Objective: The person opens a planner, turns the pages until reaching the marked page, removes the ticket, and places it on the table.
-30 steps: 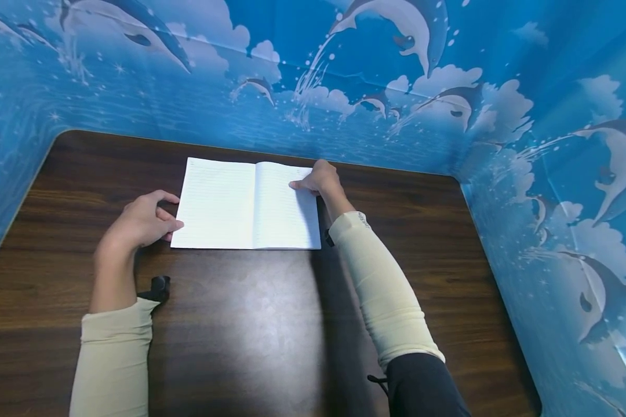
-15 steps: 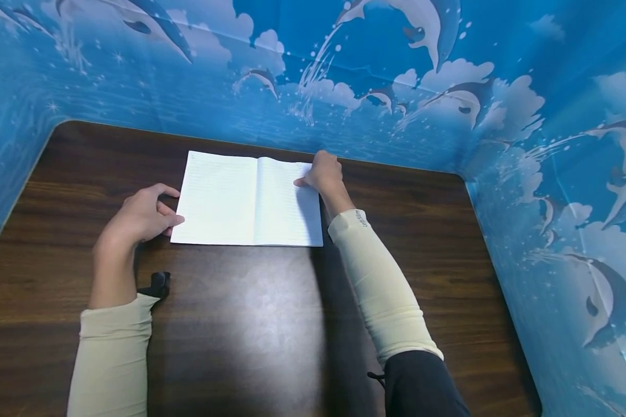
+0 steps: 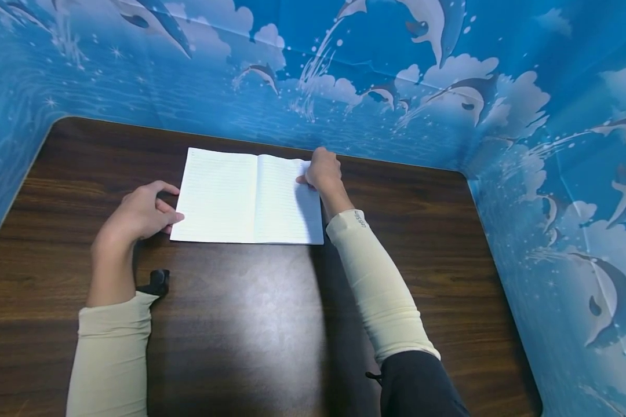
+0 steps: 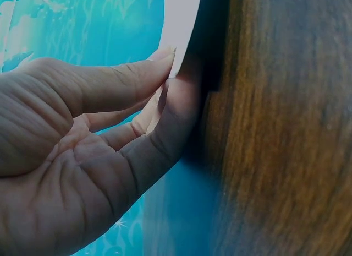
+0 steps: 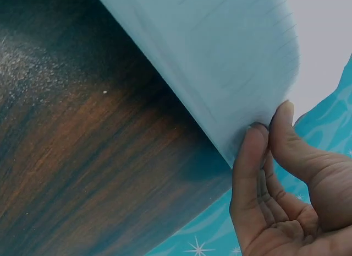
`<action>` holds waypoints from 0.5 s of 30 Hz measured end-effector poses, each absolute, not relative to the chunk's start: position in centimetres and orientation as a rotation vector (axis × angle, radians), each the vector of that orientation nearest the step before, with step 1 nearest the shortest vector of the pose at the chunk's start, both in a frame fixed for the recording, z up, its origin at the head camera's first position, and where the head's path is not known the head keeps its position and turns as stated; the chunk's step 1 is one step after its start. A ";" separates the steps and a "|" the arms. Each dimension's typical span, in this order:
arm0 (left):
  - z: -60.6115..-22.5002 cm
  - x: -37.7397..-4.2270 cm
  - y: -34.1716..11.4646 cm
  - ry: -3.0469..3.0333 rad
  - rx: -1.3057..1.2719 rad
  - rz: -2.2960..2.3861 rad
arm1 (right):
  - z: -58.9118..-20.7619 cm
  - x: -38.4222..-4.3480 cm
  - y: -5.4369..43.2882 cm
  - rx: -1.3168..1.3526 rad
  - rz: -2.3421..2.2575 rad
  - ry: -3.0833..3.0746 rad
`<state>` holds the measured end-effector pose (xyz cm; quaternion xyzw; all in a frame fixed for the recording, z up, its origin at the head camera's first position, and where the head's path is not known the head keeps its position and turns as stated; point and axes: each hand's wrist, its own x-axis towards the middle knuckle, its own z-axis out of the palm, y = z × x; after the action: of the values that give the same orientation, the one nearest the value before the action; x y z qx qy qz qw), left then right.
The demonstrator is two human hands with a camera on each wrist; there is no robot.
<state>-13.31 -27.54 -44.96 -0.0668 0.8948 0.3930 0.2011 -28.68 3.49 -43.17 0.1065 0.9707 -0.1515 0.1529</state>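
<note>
Left hand [image 3: 138, 214] and right hand [image 3: 325, 171] are still pinching the notebook [image 3: 219, 197] between nearly closed fingers [image 4: 180, 102]; sleeve lettering [image 3: 360, 219] is showing indistinctly.

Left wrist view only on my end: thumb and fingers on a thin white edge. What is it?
Observer: Head view shows an open notebook with lined pages.
Operator: Which part have we got?
Observer: The left hand pinches the notebook's left edge, closer to the near corner than the far one.
Operator: Other hand?
Observer: The right hand holds the notebook near its far right corner.
</note>
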 end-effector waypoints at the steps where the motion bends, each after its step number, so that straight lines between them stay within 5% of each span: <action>1: -45.0 -13.3 -27.5 2.500 -0.183 1.097 | -43.2 -28.7 3.5 0.307 -0.437 2.786; 15: -45.0 -13.2 -27.7 2.491 -0.189 1.097 | -43.5 -28.2 3.8 0.320 -0.509 2.771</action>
<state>-13.22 -27.65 -44.99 -0.0677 0.8936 0.3935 0.2050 -28.16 3.77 -43.46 0.1116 0.9659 -0.1772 0.1523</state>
